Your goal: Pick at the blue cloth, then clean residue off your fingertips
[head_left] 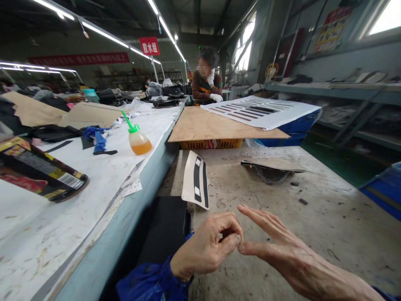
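My left hand [208,242] is closed in a pinch, thumb and index fingertips pressed together; whatever is between them, if anything, is too small to make out. Right beside that pinch is the thumb tip of my right hand [288,251], whose fingers are stretched out and apart from the thumb, holding nothing. Both hands hover over a stained grey worktable [238,192]. Just beyond my left hand lies a curved pale piece [189,175] with black strips and small white patches. Farther right on the worktable rests a flat dark-edged piece [269,169] with clear film under it.
On the long white table [103,184] at left stand a glue bottle [140,142] with a green nozzle and a dark can [40,171]. A plywood board [200,123] bears a slotted white sheet [225,108]. A co-worker [203,81] is behind it. Blue crates [387,188] are at right.
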`<act>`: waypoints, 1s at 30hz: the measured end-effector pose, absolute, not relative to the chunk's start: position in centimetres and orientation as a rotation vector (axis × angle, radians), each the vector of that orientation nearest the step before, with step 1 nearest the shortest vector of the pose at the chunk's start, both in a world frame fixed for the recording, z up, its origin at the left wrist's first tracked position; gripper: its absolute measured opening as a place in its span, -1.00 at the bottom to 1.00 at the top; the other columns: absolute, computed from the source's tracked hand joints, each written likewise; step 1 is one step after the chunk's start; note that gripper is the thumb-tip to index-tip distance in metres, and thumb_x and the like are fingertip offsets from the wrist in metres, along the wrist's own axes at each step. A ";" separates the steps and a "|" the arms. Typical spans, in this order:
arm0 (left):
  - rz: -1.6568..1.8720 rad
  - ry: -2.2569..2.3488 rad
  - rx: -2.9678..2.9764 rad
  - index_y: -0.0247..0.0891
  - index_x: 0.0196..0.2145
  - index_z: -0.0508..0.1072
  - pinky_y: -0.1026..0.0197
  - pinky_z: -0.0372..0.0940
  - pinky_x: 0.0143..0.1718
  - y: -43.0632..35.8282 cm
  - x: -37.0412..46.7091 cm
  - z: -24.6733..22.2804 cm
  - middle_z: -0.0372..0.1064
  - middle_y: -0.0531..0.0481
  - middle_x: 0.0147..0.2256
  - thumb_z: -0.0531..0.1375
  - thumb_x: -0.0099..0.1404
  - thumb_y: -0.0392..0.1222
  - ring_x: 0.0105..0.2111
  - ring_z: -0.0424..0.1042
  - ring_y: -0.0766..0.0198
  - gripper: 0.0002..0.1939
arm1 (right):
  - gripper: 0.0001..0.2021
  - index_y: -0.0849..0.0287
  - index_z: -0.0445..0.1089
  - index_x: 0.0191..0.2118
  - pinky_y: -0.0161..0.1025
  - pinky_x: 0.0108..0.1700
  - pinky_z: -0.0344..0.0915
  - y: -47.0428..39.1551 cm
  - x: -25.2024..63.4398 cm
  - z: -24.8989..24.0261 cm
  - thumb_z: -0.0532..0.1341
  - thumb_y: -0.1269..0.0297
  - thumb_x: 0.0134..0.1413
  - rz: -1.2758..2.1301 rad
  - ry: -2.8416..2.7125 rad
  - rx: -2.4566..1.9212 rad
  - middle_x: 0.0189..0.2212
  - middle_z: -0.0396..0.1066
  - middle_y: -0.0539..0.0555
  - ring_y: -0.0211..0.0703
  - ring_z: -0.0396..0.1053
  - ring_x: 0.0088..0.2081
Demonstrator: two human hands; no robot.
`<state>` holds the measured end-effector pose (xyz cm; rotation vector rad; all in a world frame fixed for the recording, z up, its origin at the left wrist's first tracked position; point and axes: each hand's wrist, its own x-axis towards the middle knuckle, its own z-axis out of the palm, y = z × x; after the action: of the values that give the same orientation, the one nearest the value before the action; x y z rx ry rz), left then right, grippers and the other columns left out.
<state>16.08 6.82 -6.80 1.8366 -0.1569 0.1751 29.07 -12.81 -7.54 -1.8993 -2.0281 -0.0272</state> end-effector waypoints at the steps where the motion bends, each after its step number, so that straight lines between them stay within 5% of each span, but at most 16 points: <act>1: 0.177 -0.156 1.850 -0.28 -0.46 0.29 0.25 0.13 -0.33 6.8 16.1 -6.9 0.26 0.02 -0.45 0.08 0.26 -0.32 -0.41 0.23 0.29 -0.87 | -0.45 -0.23 0.26 0.16 0.09 0.14 0.29 -12.8 29.1 -7.4 0.02 0.57 0.20 0.030 -2.007 -1.917 0.42 -0.27 -0.03 -0.02 -0.05 0.36; 4: 0.192 -0.143 1.854 -0.27 -0.45 0.28 0.24 0.12 -0.32 6.7 16.1 -7.0 0.25 0.02 -0.44 0.08 0.27 -0.33 -0.40 0.22 0.28 -0.88 | -0.53 -0.23 0.32 0.11 -0.03 0.12 0.33 -12.7 29.0 -7.2 0.05 0.52 0.25 0.184 -1.939 -1.933 0.38 -0.09 0.00 -0.05 0.07 0.32; 11: 0.172 -0.148 1.717 -0.29 -0.45 0.31 0.27 0.13 -0.33 6.9 16.0 -6.5 0.24 0.02 -0.43 0.10 0.30 -0.26 -0.41 0.22 0.31 -0.85 | -0.49 -0.25 0.32 0.11 -0.08 0.09 0.37 -12.6 29.1 -7.3 0.03 0.54 0.23 0.137 -1.930 -1.904 0.38 -0.10 -0.03 -0.07 0.12 0.29; 20: 0.181 -0.139 1.354 -0.35 -0.44 0.38 0.32 0.06 -0.44 7.4 15.9 -7.2 0.21 0.05 -0.45 0.19 0.34 -0.10 -0.50 0.14 0.42 -0.72 | -0.13 -0.30 0.12 0.27 0.21 0.12 0.26 -12.6 30.8 -10.0 -0.08 0.75 -0.07 -0.250 -2.111 -1.928 0.43 -0.49 -0.06 0.06 -0.03 0.34; 26: 0.346 -0.024 1.023 -0.33 -0.41 0.43 0.33 0.02 -0.51 7.8 16.4 -8.2 0.24 0.07 -0.45 0.22 0.33 -0.16 -0.60 0.13 0.50 -0.80 | -0.18 -0.18 0.07 0.32 0.11 0.10 0.33 -12.1 30.5 -10.5 -0.07 0.75 0.02 -0.185 -2.212 -1.950 0.38 -0.03 0.08 0.05 0.08 0.31; 30: 0.429 0.019 0.911 -0.31 -0.35 0.51 0.35 0.06 -0.54 8.1 16.4 -8.4 0.31 0.05 -0.42 0.30 0.25 -0.09 -0.60 0.18 0.50 -0.80 | -0.48 0.07 0.29 0.18 0.05 0.06 0.38 -9.5 28.2 -9.1 0.02 0.62 0.15 0.172 -2.181 -1.898 0.18 0.34 0.16 0.05 0.33 0.14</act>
<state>16.42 8.12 -8.42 0.9114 0.0186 0.4287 28.23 -9.51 -9.11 -1.8980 -2.1806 0.1723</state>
